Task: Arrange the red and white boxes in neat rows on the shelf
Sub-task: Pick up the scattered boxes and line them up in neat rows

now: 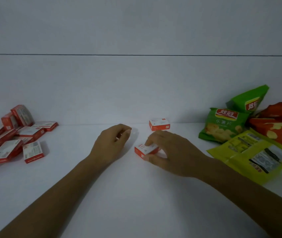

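On the white shelf (128,194), my right hand (169,152) grips a small red and white box (143,150) between thumb and fingers, low on the shelf surface. Another red and white box (159,124) stands alone just behind it, against the back wall. My left hand (112,141) hovers to the left of the held box with fingers loosely curled and nothing in it. A jumbled pile of several red and white boxes (13,141) lies at the far left, some leaning, some flat.
Snack bags crowd the right side: a green chip bag (222,126), a second green bag (250,100) behind it, red bags (277,127) and a yellow-green pouch (257,155) in front. The white back wall (136,91) closes the shelf.
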{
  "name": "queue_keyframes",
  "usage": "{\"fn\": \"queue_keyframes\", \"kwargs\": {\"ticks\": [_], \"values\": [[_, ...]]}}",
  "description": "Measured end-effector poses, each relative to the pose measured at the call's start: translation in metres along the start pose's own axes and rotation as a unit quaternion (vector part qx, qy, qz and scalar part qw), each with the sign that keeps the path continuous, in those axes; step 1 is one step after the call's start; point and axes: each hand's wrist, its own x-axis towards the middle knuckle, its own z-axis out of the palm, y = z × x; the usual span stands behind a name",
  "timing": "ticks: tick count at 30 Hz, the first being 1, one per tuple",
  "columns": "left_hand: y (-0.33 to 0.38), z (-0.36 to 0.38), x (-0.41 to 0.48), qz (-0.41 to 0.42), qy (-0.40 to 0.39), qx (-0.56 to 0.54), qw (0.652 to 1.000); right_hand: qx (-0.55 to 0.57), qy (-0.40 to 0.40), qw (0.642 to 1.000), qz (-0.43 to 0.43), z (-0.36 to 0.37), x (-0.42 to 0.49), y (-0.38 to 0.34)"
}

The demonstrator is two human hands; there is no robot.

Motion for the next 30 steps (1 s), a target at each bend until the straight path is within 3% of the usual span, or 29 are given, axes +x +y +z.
{"fn": "queue_keyframes", "kwargs": {"ticks": [6,9,11,14,18,22,27,30], "values": [[0.005,0.005,0.006,0.09,0.04,0.092,0.991,-0.031,-0.061,0.996,-0.056,0.016,0.016,-0.007],[0.006,0.002,0.005,0.123,0.055,0.133,0.982,-0.04,-0.005,0.997,-0.065,0.033,0.046,-0.004],[0.003,0.001,0.004,0.133,0.049,0.154,0.978,-0.08,0.004,0.997,-0.025,0.043,0.065,0.001],[-0.004,0.003,0.003,0.141,0.018,0.174,0.974,-0.125,-0.001,0.992,0.015,0.051,0.081,0.009],[-0.007,0.003,0.003,0.143,-0.013,0.169,0.975,-0.115,0.016,0.993,0.036,0.05,0.083,0.017],[-0.008,0.011,0.001,0.127,-0.091,0.171,0.973,-0.093,0.061,0.993,0.037,0.038,0.077,0.027],[-0.007,0.013,0.003,0.117,-0.098,0.182,0.971,-0.11,-0.024,0.991,0.07,0.038,0.07,0.045],[-0.008,0.013,0.003,0.106,-0.1,0.177,0.973,-0.124,-0.017,0.989,0.073,0.04,0.066,0.049]]}}
